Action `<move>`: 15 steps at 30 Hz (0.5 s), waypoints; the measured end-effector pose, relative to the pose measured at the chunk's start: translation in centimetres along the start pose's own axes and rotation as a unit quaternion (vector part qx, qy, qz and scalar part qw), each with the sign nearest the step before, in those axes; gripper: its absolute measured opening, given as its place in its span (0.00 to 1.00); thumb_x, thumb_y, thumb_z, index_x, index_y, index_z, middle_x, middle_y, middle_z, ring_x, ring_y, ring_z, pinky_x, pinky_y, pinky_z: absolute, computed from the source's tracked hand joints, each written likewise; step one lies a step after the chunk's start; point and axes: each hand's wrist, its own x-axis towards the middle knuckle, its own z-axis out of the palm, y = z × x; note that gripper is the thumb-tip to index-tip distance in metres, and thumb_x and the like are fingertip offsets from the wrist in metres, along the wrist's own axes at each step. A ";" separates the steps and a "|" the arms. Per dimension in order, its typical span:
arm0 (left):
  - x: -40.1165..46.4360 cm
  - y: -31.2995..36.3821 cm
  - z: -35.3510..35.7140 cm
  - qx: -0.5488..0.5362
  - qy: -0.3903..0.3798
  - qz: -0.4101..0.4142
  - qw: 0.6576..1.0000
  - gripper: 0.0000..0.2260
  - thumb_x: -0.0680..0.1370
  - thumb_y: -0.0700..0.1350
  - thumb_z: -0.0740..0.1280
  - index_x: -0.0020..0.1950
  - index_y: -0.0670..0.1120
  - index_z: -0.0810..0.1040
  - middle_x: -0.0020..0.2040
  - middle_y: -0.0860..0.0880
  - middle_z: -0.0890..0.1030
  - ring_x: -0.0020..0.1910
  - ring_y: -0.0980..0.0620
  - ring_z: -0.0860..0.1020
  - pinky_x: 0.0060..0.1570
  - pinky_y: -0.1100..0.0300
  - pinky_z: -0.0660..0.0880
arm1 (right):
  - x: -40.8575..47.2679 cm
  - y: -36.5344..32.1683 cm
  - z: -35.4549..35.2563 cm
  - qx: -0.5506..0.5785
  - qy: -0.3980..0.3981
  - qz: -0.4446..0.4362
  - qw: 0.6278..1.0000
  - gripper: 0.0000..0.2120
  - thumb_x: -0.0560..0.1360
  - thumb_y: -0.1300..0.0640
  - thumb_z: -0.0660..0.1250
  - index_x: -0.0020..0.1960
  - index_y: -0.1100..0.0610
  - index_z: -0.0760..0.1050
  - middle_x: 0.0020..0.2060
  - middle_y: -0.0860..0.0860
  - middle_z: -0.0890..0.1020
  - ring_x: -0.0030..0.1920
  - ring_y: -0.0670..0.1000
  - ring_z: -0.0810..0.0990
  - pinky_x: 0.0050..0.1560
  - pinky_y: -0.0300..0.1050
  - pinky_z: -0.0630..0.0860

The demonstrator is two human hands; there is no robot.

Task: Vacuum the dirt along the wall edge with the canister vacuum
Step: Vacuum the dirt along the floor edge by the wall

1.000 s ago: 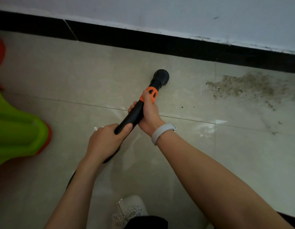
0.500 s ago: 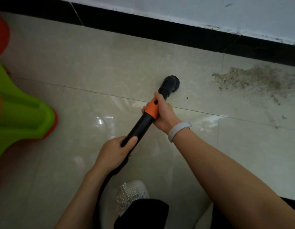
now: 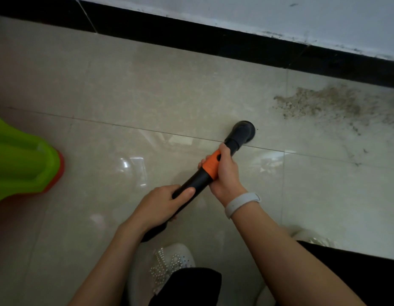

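Where the view begins, nearest the camera, a white shoe (image 3: pixel 171 261) studded with small beads stands on the tiled floor (image 3: pixel 147 89), with dark trouser cloth just below it. No brand, label or writing can be read on anything here.

Above the shoe, the left hand (image 3: pixel 160 205) curls round the black wand (image 3: pixel 192 183), thumb lying along its top; the tube runs out under the palm toward the shoe. Just beyond, the right hand (image 3: pixel 223 175) grips the wand at its orange collar (image 3: pixel 211 165), fingers wrapped under and thumb pressed on the far side. A pale band (image 3: pixel 241 203) circles that wrist.

Past the right fingers (image 3: pixel 202 162) the wand runs up and to the right, ending in a round black nozzle (image 3: pixel 243 131) set down on the floor beside a grout line. The dirt (image 3: pixel 319 102), a sandy grey patch, lies further right and beyond, near the nozzle but apart from it, reaching toward the black skirting (image 3: pixel 191 38) under the pale wall (image 3: pixel 257 12).

At the left edge sits a green plastic thing (image 3: pixel 21 157) with an orange rim.
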 end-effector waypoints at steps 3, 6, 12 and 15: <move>1.7 1.6 1.1 0.047 -0.016 0.022 0.999 0.22 0.74 0.67 0.57 0.40 0.50 0.76 0.29 0.51 0.80 0.28 0.55 0.79 0.37 0.56 0.76 | 0.6 -2.1 -1.4 0.017 0.025 -0.026 0.999 0.11 0.78 0.55 0.63 0.41 0.58 0.65 0.22 0.52 0.71 0.22 0.50 0.72 0.27 0.41 0.74; 3.2 3.4 2.1 0.088 -0.010 0.037 0.995 0.23 0.74 0.68 0.55 0.42 0.51 0.76 0.33 0.51 0.81 0.29 0.55 0.80 0.36 0.58 0.75 | 1.4 -4.1 -2.1 0.031 0.030 -0.042 0.998 0.10 0.77 0.56 0.63 0.42 0.58 0.64 0.21 0.52 0.72 0.21 0.49 0.72 0.26 0.40 0.74; 3.4 2.6 1.2 0.066 0.039 0.018 0.997 0.24 0.73 0.70 0.54 0.39 0.51 0.75 0.28 0.52 0.79 0.26 0.58 0.78 0.30 0.62 0.70 | 2.6 -3.7 0.0 0.001 0.005 -0.024 1.000 0.11 0.77 0.55 0.64 0.41 0.58 0.64 0.23 0.52 0.70 0.21 0.50 0.72 0.26 0.40 0.74; 2.2 0.5 -0.1 0.023 0.078 -0.014 0.997 0.24 0.72 0.70 0.55 0.38 0.51 0.75 0.27 0.52 0.80 0.24 0.57 0.77 0.30 0.61 0.72 | 2.4 -1.5 2.1 -0.026 -0.034 0.002 0.999 0.12 0.77 0.55 0.63 0.41 0.58 0.64 0.26 0.54 0.69 0.22 0.50 0.72 0.27 0.41 0.75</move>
